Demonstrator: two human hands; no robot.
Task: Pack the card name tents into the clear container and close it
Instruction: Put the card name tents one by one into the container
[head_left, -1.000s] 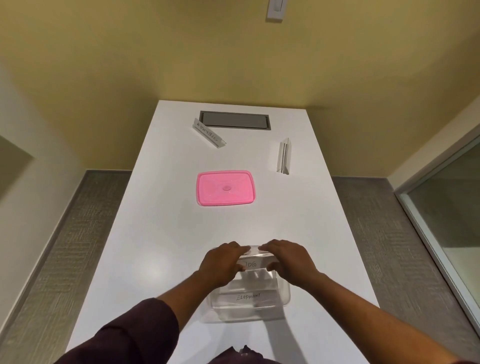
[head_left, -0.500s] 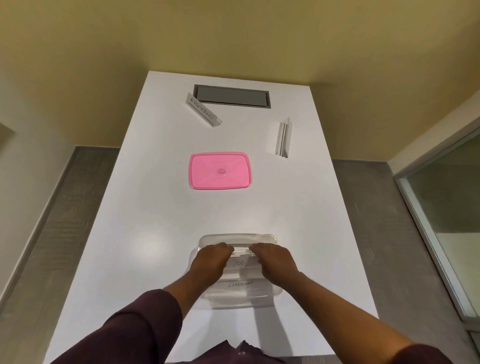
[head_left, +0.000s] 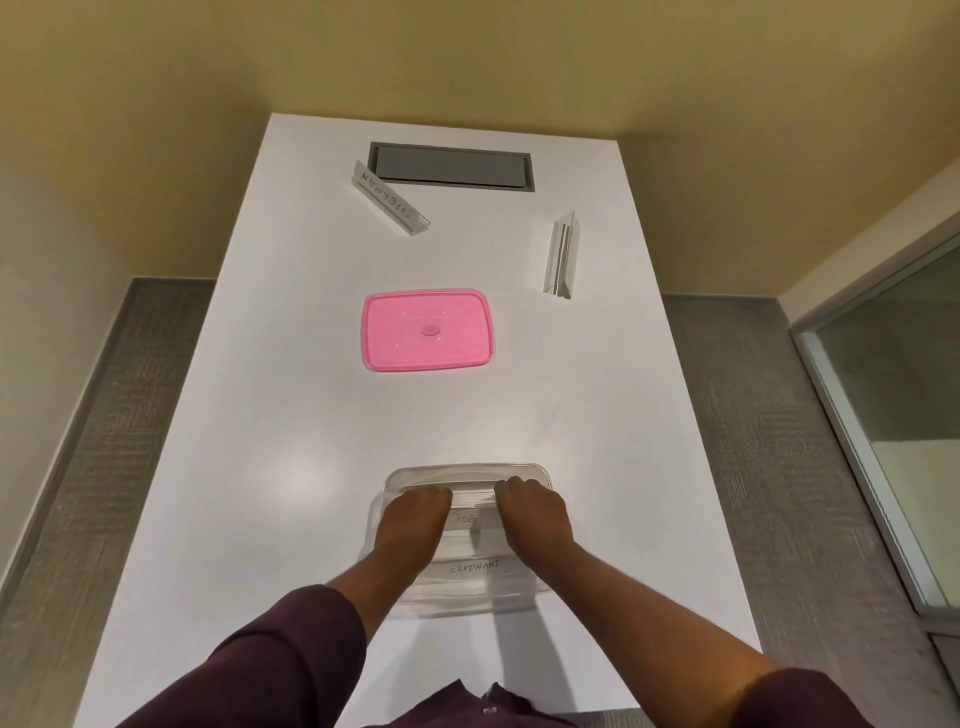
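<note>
Head view, white table (head_left: 270, 395); clear container (head_left: 470, 474) sits at the near edge, open, no lid on it; both hands are inside it. Left hand (head_left: 410, 525) and right hand (head_left: 535, 519) lie side by side with a small gap between them, knuckles up, fingers curled down over a name tent marked "DOG" (head_left: 464, 518); the fingertips are hidden behind the knuckles, so whether they pinch the card or merely press it I cannot tell. A second tent marked "ELEPHANT" (head_left: 474, 566) lies in the container nearer the person, just behind the wrists, lettering readable through the clear plastic.

Pink lid (head_left: 427, 330) lies flat at mid-table, well apart from the container. Two more tents remain on the table farther out: one with handwritten lettering (head_left: 390, 199), lying at a slant, just beside the near left corner of a grey recessed panel (head_left: 451, 166); one clear-looking tent (head_left: 562, 253) stands end-on toward the right edge. Dark maroon sleeves (head_left: 280, 660) cover the upper arms; forearms are bare.
</note>
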